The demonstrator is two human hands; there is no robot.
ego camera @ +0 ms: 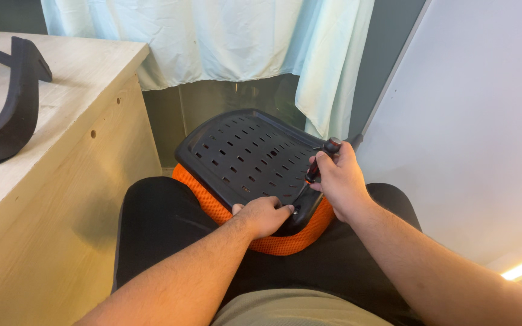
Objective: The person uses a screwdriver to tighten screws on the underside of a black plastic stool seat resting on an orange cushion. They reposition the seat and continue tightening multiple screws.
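Right hand (341,181) grips screwdriver (316,170), tip at a screw near the corner of the seat pan (243,154), which lies on the lap. Left hand (265,215), fingers curled, steadies the pan's edge. Risk: tip slips off, striking nearby fingers.

Seat pan (243,154): on cushion (273,241), across the lap. Left hand (264,214): on pan's near edge. Right hand (339,178): at pan's right edge, around screwdriver (318,166), tip down beside left fingers. Cabinet (61,181): left; armrest (7,108) on top. Curtain (225,36): behind. Panel (478,121): right.
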